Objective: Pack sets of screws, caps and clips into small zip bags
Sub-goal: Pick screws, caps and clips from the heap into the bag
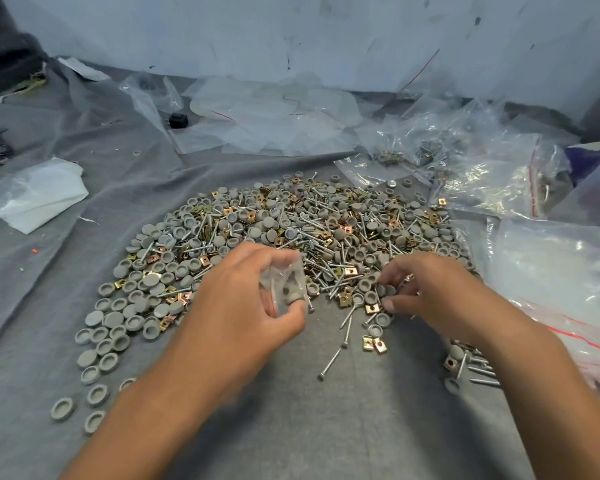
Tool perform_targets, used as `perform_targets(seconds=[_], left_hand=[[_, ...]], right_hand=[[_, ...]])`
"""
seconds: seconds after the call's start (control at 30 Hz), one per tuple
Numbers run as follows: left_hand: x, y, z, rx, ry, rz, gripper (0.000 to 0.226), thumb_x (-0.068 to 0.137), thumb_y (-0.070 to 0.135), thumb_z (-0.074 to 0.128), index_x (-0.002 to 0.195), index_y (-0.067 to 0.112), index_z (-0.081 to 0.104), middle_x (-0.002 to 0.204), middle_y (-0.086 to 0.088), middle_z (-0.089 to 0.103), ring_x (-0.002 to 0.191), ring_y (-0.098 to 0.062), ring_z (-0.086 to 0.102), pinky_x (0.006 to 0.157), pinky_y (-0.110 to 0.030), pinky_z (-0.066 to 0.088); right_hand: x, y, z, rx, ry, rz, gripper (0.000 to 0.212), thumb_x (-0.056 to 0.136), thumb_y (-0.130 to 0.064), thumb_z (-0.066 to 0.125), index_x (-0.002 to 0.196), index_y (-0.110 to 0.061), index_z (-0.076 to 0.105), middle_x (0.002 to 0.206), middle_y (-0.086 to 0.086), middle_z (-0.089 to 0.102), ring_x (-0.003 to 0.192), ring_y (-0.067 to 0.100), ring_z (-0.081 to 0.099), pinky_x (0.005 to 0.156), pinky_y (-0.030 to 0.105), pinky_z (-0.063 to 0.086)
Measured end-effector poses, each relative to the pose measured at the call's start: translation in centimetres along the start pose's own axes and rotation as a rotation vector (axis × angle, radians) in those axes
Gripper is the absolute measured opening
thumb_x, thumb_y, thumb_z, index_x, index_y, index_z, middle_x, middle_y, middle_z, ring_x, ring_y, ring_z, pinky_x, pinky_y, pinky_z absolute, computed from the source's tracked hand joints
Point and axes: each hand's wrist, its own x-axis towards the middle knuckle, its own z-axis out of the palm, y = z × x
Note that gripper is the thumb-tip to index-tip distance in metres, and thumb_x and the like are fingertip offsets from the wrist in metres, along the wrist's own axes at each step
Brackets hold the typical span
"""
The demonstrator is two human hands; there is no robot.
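A wide heap [291,233] of grey round caps, silver screws and brass-coloured clips covers the grey cloth in front of me. My left hand [243,299] grips a small clear zip bag [284,289] with a red seal line; a few grey caps show inside it. My right hand [426,289] is at the heap's near right edge, its fingertips pinching grey caps [387,289]. Loose screws [329,363] and two clips [374,342] lie on the cloth just in front of the hands.
A stack of empty zip bags [548,271] lies at the right. Filled bags [471,157] pile up at the back right, more plastic sheets [267,112] at the back. A white folded bag [39,195] lies at the left. Small parts [465,365] sit under my right forearm.
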Motion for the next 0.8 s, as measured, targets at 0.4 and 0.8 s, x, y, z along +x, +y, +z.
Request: perform_targets(seconds=[0.4, 0.8], left_hand=[[0.0, 0.0, 0.4, 0.035, 0.019, -0.032, 0.043, 0.088, 0.036, 0.07, 0.13, 0.04, 0.06, 0.109, 0.034, 0.053, 0.081, 0.025, 0.046, 0.073, -0.003, 0.039], [-0.1, -0.1, 0.2, 0.037, 0.037, -0.024, 0.043, 0.078, 0.051, 0.066, 0.121, 0.045, 0.063, 0.103, 0.038, 0.054, 0.084, 0.029, 0.046, 0.063, -0.008, 0.038]], right_hand=[[0.0, -0.4, 1.1, 0.012, 0.031, 0.036, 0.016, 0.086, -0.03, 0.077, 0.088, -0.033, 0.061, 0.087, -0.013, 0.06, 0.074, 0.003, 0.057, 0.054, 0.018, 0.036], [0.3, 0.2, 1.2, -0.082, 0.051, 0.003, 0.016, 0.093, -0.027, 0.07, 0.084, -0.037, 0.06, 0.097, -0.013, 0.056, 0.082, -0.001, 0.05, 0.058, 0.014, 0.031]])
